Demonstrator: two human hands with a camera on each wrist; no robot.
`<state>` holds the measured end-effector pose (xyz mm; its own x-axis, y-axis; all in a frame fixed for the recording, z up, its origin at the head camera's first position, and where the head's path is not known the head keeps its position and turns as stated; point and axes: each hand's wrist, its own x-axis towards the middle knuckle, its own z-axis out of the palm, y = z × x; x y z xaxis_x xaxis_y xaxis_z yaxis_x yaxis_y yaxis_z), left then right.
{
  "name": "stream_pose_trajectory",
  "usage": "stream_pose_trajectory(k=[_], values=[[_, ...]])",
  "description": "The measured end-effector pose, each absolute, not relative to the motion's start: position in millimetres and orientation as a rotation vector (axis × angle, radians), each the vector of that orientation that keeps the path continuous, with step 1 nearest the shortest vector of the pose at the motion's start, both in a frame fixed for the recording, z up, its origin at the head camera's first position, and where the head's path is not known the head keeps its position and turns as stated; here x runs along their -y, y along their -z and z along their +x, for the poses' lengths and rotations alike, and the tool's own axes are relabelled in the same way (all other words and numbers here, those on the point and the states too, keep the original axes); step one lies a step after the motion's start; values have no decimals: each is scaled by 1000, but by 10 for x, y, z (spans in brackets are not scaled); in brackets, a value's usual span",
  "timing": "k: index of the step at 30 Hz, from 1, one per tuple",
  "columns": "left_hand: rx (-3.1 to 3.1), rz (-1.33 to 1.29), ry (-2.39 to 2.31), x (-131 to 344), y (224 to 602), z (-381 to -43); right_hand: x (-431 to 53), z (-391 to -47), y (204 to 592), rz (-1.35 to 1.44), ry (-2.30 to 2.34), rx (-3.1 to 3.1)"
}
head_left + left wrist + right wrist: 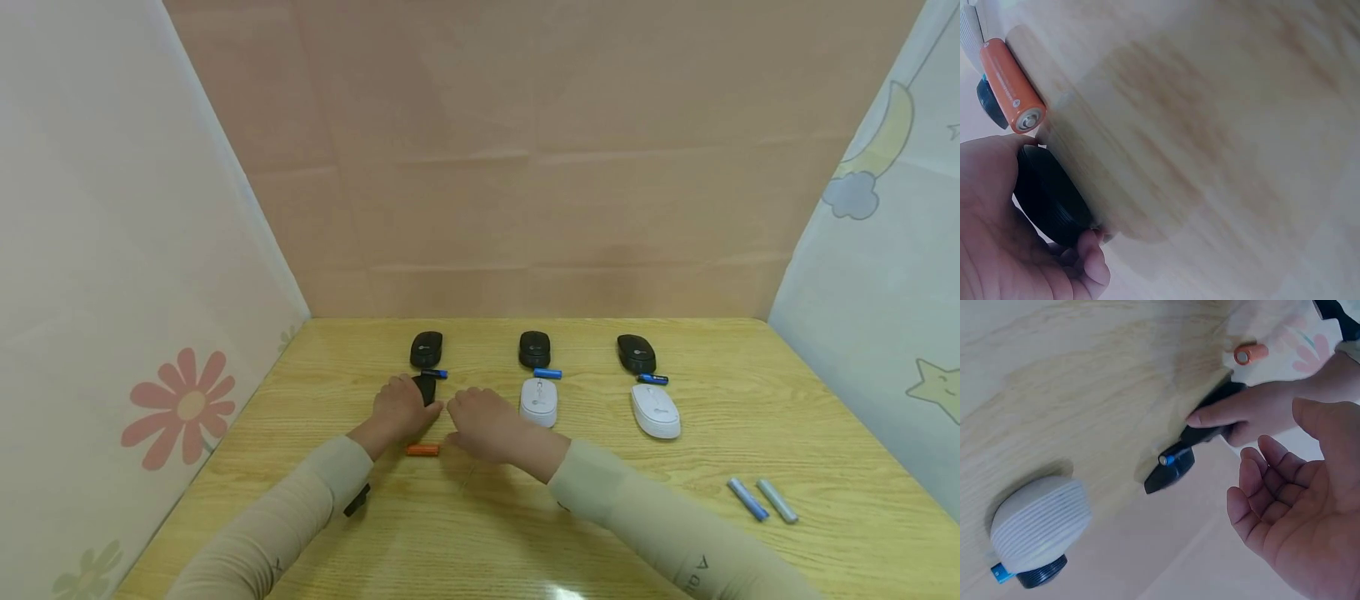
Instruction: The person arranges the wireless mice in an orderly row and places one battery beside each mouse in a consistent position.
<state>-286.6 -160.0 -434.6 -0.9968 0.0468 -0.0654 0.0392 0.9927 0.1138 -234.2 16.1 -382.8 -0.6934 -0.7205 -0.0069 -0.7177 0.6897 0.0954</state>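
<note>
My left hand (401, 410) grips a black mouse (1050, 194) on the table, its thumb and fingers on opposite sides. Just nearer than that mouse lies an orange battery (423, 450), untouched. My right hand (483, 425) hovers to the right of the left one. In the right wrist view its fingers (1254, 515) are loosely bent and nothing lies in the palm. Beyond the gripped mouse are a blue-and-black battery (434, 374) and another black mouse (426, 350).
A white mouse (538, 402), blue battery (547, 373) and black mouse (535, 348) line up mid-table. Farther right come another white mouse (656, 410), battery (652, 379) and black mouse (637, 353). A blue stick (747, 499) and a pale green stick (777, 501) lie front right.
</note>
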Motion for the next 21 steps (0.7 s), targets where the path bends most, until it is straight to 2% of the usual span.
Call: stream_pose_trajectory(k=[21], values=[[-3056,79,-175,1606,4346,-2863,-876,-2295,3639,1082,-69,2840]])
